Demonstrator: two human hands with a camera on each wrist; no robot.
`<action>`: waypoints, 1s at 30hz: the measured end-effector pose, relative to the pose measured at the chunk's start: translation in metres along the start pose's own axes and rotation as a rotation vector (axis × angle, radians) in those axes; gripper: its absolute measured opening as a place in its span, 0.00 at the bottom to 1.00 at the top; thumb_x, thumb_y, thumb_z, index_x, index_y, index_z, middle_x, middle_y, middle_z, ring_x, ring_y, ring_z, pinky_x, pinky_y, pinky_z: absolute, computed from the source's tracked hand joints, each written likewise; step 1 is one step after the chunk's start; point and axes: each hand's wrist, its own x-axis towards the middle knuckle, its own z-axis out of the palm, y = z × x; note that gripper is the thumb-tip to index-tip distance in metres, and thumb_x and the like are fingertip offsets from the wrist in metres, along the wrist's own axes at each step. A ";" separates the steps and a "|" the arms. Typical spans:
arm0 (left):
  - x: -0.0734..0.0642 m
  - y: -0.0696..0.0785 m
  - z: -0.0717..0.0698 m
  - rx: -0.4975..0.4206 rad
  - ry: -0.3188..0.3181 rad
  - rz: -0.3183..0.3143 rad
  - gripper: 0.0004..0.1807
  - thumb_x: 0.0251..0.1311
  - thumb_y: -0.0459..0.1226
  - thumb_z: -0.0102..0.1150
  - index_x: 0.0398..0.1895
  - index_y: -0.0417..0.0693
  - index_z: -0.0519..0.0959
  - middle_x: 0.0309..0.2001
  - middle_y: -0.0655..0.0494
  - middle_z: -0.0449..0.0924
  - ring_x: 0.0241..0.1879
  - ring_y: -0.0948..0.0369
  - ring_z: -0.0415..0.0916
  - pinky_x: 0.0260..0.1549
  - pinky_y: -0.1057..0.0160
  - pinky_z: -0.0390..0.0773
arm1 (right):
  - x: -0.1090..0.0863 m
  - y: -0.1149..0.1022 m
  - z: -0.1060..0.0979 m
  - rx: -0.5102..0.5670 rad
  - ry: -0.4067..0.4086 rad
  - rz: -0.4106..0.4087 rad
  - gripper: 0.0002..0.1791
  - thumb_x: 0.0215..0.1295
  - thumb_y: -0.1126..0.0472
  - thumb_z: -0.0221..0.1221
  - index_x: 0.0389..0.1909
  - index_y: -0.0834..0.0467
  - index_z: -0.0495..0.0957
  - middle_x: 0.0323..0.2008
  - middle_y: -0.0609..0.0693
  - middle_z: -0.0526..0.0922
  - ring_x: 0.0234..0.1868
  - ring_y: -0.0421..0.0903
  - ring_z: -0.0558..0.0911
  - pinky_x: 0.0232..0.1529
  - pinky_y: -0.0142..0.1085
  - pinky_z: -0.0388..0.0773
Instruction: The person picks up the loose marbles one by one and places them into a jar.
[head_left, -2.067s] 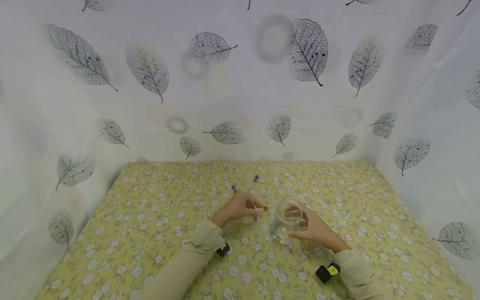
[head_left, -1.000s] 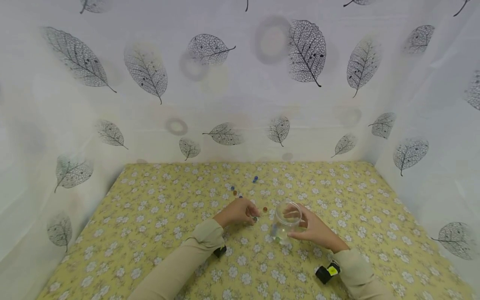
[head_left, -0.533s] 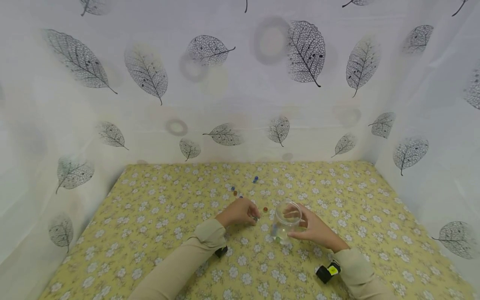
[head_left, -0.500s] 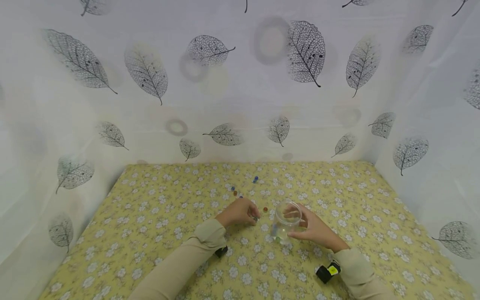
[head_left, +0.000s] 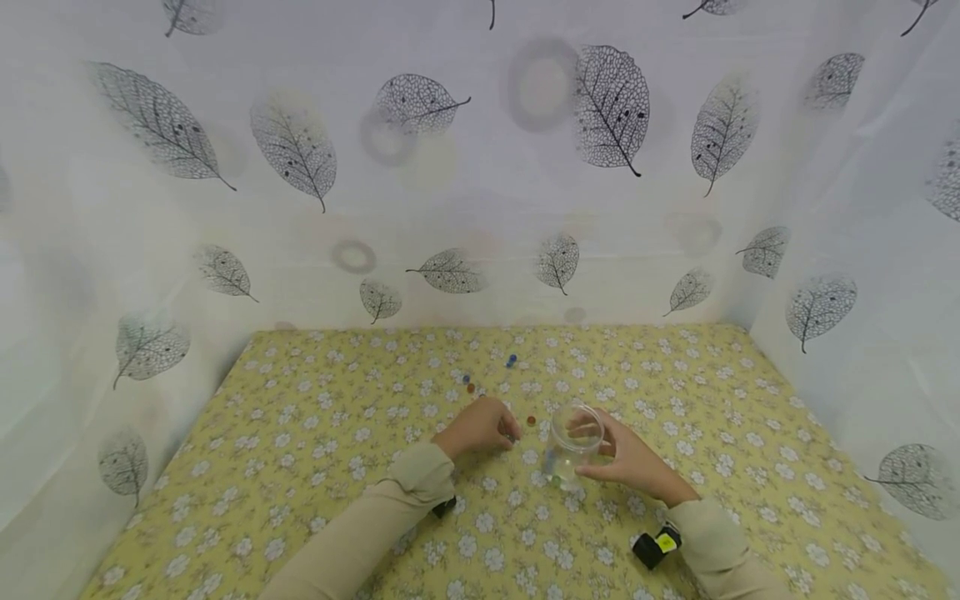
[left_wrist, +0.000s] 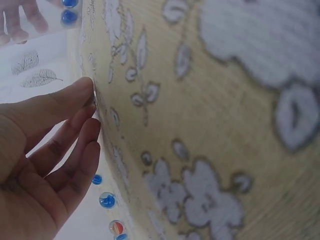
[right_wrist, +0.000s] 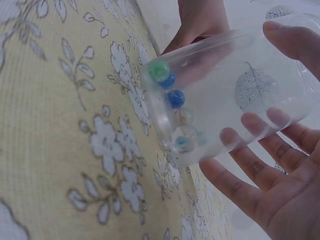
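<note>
A clear plastic jar (head_left: 573,446) stands upright on the cloth, its mouth uncovered. My right hand (head_left: 628,454) holds it from the right, thumb and fingers curved round the wall. In the right wrist view several glass marbles, among them a green marble (right_wrist: 159,70) and a blue marble (right_wrist: 175,99), lie at the jar's bottom. Left of the jar, my left hand (head_left: 482,427) is down at the cloth, thumb and forefinger pinched together. A small marble, mostly hidden, appears to be between those fingertips. An orange-brown marble (head_left: 531,421) lies between that hand and the jar.
Farther back lie blue marbles (head_left: 512,360), another blue marble (head_left: 466,379) and a brownish marble (head_left: 470,388). The yellow floral cloth (head_left: 315,500) covers the table. A white leaf-print curtain (head_left: 480,200) closes in the back and sides.
My left hand has moved down and slightly nearer me, from beside the orange-brown marble to a dark marble, which its fingers now cover. The right hand and jar have stayed put.
</note>
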 end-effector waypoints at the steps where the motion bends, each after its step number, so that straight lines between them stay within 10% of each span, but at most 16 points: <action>1: 0.000 0.001 0.000 0.002 -0.002 -0.003 0.05 0.48 0.32 0.69 0.29 0.52 0.87 0.33 0.59 0.86 0.30 0.67 0.76 0.32 0.70 0.78 | 0.000 0.000 0.000 0.000 0.000 0.000 0.36 0.59 0.63 0.63 0.66 0.61 0.58 0.60 0.62 0.68 0.60 0.65 0.70 0.54 0.49 0.76; 13: -0.001 -0.006 -0.003 -0.134 -0.011 -0.019 0.09 0.61 0.32 0.58 0.41 0.47 0.85 0.43 0.55 0.85 0.42 0.60 0.82 0.38 0.66 0.81 | -0.001 0.000 0.000 0.025 -0.002 -0.010 0.36 0.59 0.65 0.63 0.66 0.63 0.58 0.60 0.64 0.67 0.59 0.66 0.69 0.52 0.31 0.77; 30: -0.028 0.029 -0.043 -0.482 0.219 0.172 0.16 0.64 0.37 0.54 0.54 0.46 0.79 0.53 0.48 0.80 0.51 0.55 0.79 0.51 0.62 0.79 | -0.001 -0.002 0.000 0.005 -0.001 -0.008 0.36 0.59 0.64 0.63 0.66 0.62 0.58 0.60 0.63 0.68 0.59 0.66 0.70 0.51 0.30 0.76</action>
